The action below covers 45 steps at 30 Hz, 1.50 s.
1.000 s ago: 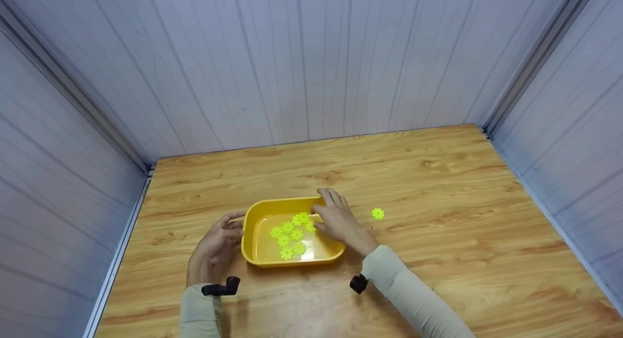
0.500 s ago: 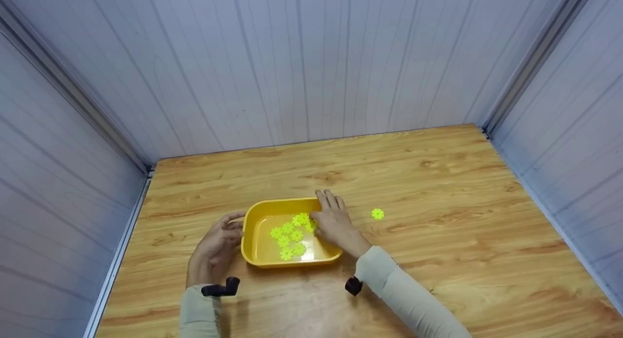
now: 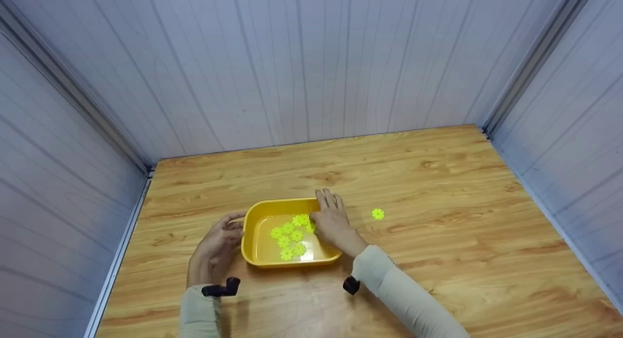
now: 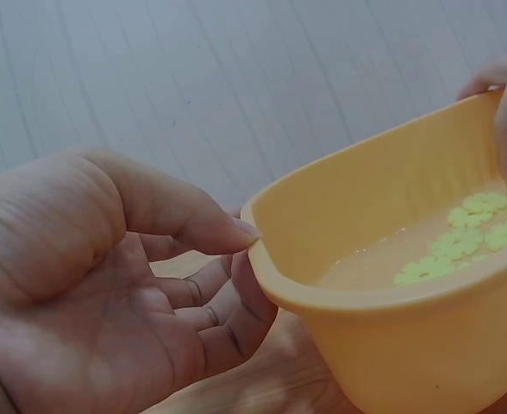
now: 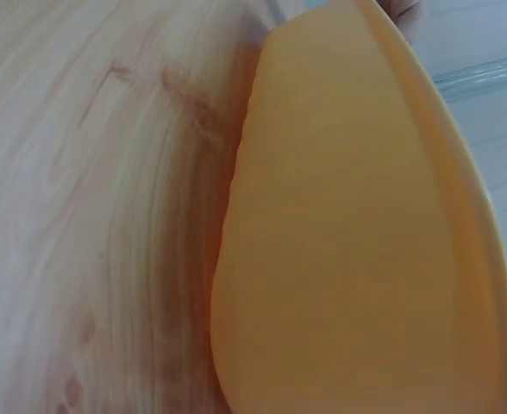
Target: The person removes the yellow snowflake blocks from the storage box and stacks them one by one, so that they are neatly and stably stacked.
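My left hand (image 3: 219, 241) pinches the tub (image 3: 282, 207); my right hand (image 3: 334, 227) dips in, grip unclear; flowers (image 3: 297, 236) inside, lone flower (image 3: 377, 214) outside.

Flower pieces (image 3: 296, 236) in tub (image 3: 284, 265) on table (image 3: 438, 192) — lone piece (image 3: 377, 213) right of tub, wall (image 3: 321, 61) behind

I see a wood-grained worktop (image 3: 448, 197), a pale panelled far wall (image 3: 311, 65) beyond it, a left wall (image 3: 53, 197) and a right wall (image 3: 574, 133).
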Available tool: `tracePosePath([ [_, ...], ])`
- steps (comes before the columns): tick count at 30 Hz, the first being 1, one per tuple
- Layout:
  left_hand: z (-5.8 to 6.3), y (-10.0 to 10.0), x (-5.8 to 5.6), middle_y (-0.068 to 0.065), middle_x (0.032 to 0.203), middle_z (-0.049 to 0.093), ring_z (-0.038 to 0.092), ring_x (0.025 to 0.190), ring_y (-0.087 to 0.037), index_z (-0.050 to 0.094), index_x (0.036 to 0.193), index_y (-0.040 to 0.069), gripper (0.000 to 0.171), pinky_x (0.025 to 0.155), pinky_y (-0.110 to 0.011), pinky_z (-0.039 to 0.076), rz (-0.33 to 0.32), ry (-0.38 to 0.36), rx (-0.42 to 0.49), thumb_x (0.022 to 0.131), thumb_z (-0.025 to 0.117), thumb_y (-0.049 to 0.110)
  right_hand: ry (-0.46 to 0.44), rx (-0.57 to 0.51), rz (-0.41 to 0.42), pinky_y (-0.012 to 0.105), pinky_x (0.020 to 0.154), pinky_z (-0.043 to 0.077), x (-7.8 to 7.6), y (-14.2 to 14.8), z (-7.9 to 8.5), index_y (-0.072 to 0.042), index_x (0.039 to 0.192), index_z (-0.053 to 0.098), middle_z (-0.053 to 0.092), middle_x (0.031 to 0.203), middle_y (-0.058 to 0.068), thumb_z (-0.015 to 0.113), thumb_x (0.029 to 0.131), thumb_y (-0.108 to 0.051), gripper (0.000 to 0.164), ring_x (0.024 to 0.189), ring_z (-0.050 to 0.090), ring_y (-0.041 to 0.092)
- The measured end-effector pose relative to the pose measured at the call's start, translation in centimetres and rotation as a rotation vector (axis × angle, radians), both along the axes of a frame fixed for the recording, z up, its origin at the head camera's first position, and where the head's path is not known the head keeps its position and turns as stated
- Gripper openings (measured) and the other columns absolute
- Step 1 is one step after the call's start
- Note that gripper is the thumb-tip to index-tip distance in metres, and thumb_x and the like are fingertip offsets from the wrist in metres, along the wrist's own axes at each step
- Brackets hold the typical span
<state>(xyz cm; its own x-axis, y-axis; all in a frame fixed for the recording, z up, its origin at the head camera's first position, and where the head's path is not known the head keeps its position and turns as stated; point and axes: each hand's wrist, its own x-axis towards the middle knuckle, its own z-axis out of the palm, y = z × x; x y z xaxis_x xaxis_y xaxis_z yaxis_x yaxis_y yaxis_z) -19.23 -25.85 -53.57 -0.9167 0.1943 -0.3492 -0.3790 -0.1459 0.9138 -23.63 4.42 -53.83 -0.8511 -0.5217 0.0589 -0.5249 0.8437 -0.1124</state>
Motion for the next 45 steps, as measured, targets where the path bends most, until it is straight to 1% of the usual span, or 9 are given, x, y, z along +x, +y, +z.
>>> tracePosePath([
  [3, 0.08, 0.08, -0.04, -0.012, 0.116, 0.056, 0.058, 0.098, -0.020, 0.035, 0.140, 0.004, 0.058, 0.086, -0.033, 0.046, 0.021, -0.013, -0.006, 0.086, 0.052, -0.010, -0.027, 0.011, -0.009, 0.055, 0.110, 0.018, -0.13, -0.09, 0.20, -0.017, 0.092, 0.074, 0.027, 0.152, 0.018, 0.074, 0.080, -0.019, 0.013, 0.142, 0.018, 0.037],
  [10, 0.02, 0.00, 0.03, -0.013, 0.116, 0.057, 0.058, 0.098, -0.020, 0.036, 0.139, 0.005, 0.056, 0.087, -0.034, 0.045, 0.008, -0.015, -0.006, 0.087, 0.051, -0.010, -0.100, 0.042, -0.014, 0.057, 0.112, 0.012, -0.45, -0.18, 0.41, -0.015, 0.091, 0.069, 0.026, 0.152, 0.015, 0.067, 0.082, -0.012, 0.009, 0.144, 0.014, 0.036],
  [18, 0.06, 0.04, 0.02, -0.011, 0.115, 0.056, 0.057, 0.094, -0.018, 0.036, 0.139, 0.006, 0.058, 0.085, -0.033, 0.046, 0.019, -0.038, 0.026, 0.086, 0.051, -0.010, -0.107, 0.035, 0.004, 0.059, 0.112, 0.012, -0.40, -0.04, 0.68, -0.015, 0.090, 0.071, 0.025, 0.152, 0.017, 0.068, 0.083, -0.009, 0.010, 0.144, 0.014, 0.037],
  [22, -0.02, 0.05, 0.03, -0.011, 0.115, 0.056, 0.057, 0.095, -0.019, 0.032, 0.141, 0.003, 0.058, 0.086, -0.032, 0.046, -0.006, -0.017, 0.039, 0.088, 0.049, -0.010, -0.112, 0.032, 0.003, 0.059, 0.112, 0.013, -0.40, 0.00, 0.65, -0.013, 0.089, 0.071, 0.025, 0.152, 0.016, 0.066, 0.086, -0.011, 0.006, 0.144, 0.014, 0.037],
  [26, -0.03, 0.07, 0.03, -0.011, 0.115, 0.056, 0.058, 0.095, -0.020, 0.032, 0.141, 0.003, 0.057, 0.085, -0.033, 0.047, -0.012, -0.011, 0.042, 0.088, 0.048, -0.011, -0.121, 0.029, 0.007, 0.059, 0.112, 0.013, -0.44, 0.02, 0.67, -0.015, 0.092, 0.071, 0.024, 0.153, 0.017, 0.064, 0.086, -0.010, 0.011, 0.144, 0.014, 0.038],
  [30, -0.02, 0.12, -0.04, -0.010, 0.115, 0.056, 0.058, 0.094, -0.020, 0.035, 0.139, 0.006, 0.057, 0.085, -0.034, 0.048, 0.013, -0.040, 0.041, 0.087, 0.049, -0.011, -0.135, 0.016, 0.011, 0.059, 0.112, 0.012, -0.50, 0.06, 0.68, -0.017, 0.093, 0.072, 0.023, 0.153, 0.018, 0.065, 0.084, -0.006, 0.016, 0.144, 0.013, 0.039],
  [33, -0.06, 0.09, -0.11, -0.011, 0.116, 0.057, 0.058, 0.095, -0.020, 0.035, 0.139, 0.007, 0.057, 0.086, -0.034, 0.047, 0.016, -0.044, 0.043, 0.087, 0.050, -0.010, -0.141, 0.007, 0.013, 0.059, 0.113, 0.011, -0.55, 0.07, 0.64, -0.016, 0.093, 0.069, 0.024, 0.152, 0.018, 0.066, 0.086, -0.009, 0.011, 0.144, 0.013, 0.039],
  [40, -0.23, -0.03, -0.11, -0.012, 0.114, 0.057, 0.058, 0.094, -0.020, 0.035, 0.139, 0.005, 0.057, 0.086, -0.034, 0.047, 0.020, -0.027, 0.023, 0.087, 0.051, -0.010, -0.158, -0.041, 0.014, 0.059, 0.112, 0.013, -0.72, 0.14, 0.58, -0.013, 0.089, 0.065, 0.032, 0.147, 0.016, 0.077, 0.078, -0.016, 0.016, 0.142, 0.018, 0.037],
  [45, -0.14, 0.01, -0.16, -0.012, 0.113, 0.057, 0.058, 0.095, -0.021, 0.037, 0.139, 0.005, 0.058, 0.085, -0.034, 0.047, 0.041, -0.029, 0.012, 0.085, 0.051, -0.011, -0.164, -0.111, 0.027, 0.057, 0.110, 0.016, -0.85, 0.30, 0.91, -0.013, 0.083, 0.065, 0.038, 0.141, 0.014, 0.077, 0.079, -0.018, 0.015, 0.137, 0.024, 0.033],
])
